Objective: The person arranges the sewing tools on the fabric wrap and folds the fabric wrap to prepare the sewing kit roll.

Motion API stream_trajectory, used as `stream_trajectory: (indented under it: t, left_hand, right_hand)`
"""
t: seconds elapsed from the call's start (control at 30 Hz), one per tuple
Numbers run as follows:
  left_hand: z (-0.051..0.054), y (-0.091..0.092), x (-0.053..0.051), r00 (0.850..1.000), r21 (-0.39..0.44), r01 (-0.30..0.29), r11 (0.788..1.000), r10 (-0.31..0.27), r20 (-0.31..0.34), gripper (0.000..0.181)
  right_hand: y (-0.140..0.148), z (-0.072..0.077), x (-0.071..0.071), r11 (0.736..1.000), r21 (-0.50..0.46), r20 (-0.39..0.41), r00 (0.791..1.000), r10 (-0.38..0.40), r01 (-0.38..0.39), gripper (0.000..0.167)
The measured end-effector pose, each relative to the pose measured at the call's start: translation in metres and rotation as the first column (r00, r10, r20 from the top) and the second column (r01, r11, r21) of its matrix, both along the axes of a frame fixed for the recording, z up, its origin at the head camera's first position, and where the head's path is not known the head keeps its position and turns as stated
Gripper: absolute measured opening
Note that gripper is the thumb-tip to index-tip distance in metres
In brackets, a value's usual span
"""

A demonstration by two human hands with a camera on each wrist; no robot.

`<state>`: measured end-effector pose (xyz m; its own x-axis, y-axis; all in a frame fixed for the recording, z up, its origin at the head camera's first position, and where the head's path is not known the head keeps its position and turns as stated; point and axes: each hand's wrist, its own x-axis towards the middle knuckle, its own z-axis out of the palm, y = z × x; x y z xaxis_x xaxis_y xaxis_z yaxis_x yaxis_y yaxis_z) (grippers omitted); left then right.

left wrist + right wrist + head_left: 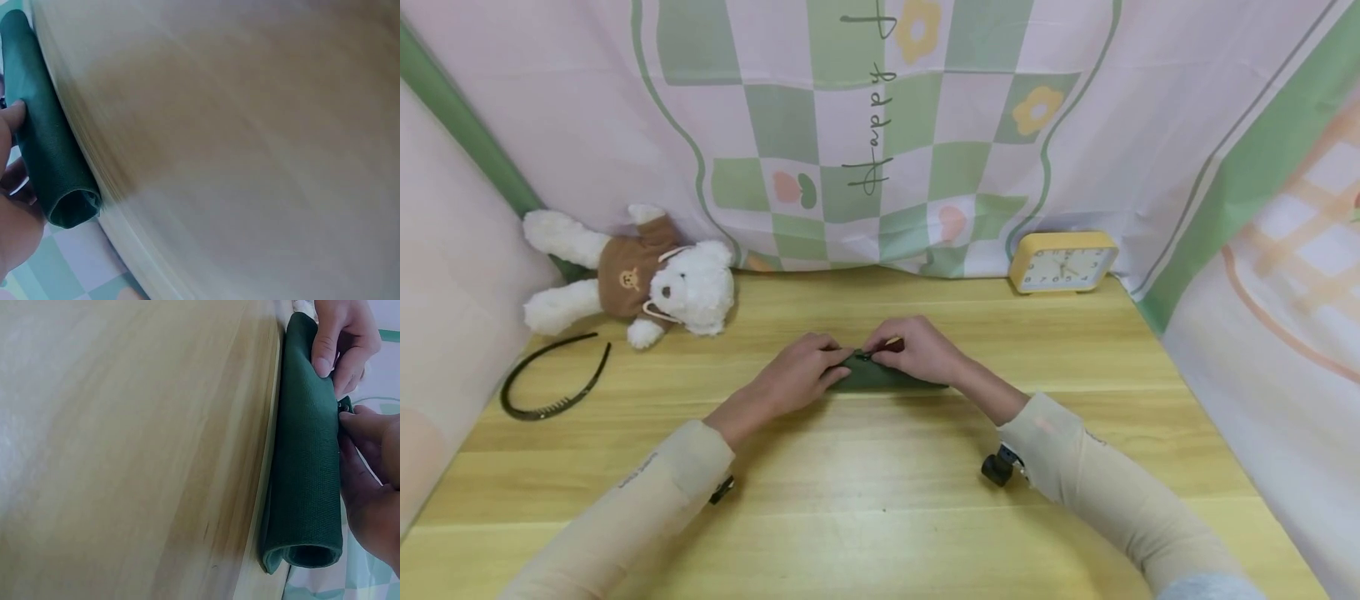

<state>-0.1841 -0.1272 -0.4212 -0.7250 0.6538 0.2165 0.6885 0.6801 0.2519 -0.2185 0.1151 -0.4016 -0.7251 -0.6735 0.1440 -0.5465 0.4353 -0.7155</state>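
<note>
A dark green roll of cloth-like material point(880, 377) lies across the middle of the table. In the right wrist view, the roll point(305, 462) shows its hollow, coiled end, with a loose edge along the table side. My left hand point(797, 372) grips its left part, thumb on the near face and fingers behind. The thumb and fingers of my right hand point(921, 350) pinch a small dark fastening point(345, 407) on the far side. Between the right fingers a dark reddish-brown piece point(892, 345) shows; its kind is unclear. The left wrist view shows the roll's other open end point(75, 208).
A white plush dog point(681, 287) in a brown top lies at the back left. Before it is a black headband point(520, 400). At the back right stands a yellow alarm clock point(1063, 262). Checkered fabric point(880, 167) hangs behind the wooden table point(865, 517).
</note>
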Motion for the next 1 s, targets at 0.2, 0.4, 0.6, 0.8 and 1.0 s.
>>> stream_trajectory:
  t: [0.2,0.4,0.6,0.8,1.0]
  left_hand:
    - [-0.0016,0.0010,-0.0007,1.000,0.004,-0.005,1.000,0.005,0.000,0.036]
    - [-0.0009,0.0022,-0.0005,1.000,0.000,-0.011,1.000,0.011,0.015,0.035]
    - [-0.0005,0.0026,-0.0008,1.000,-0.011,-0.020,1.000,0.020,0.022,0.034]
    - [-0.0005,0.0026,-0.0005,0.999,-0.012,-0.027,1.000,0.028,0.036,0.035]
    - [0.0002,0.0036,-0.0003,0.999,-0.021,-0.036,0.999,0.036,0.038,0.034]
  right_hand:
    - [0.0006,-0.0008,0.0004,1.000,0.025,-0.065,0.998,0.017,-0.016,0.014]
    - [0.0004,0.0027,0.0022,0.992,0.088,-0.228,0.968,0.107,-0.089,0.012]
    - [0.0025,0.0029,0.0040,0.985,0.124,-0.310,0.938,0.154,-0.121,0.014]
    - [0.0014,0.0012,0.0049,0.985,0.130,-0.343,0.927,0.151,-0.113,0.015]
    - [-0.0009,0.0010,0.0093,0.980,0.173,-0.411,0.897,0.165,-0.101,0.015]
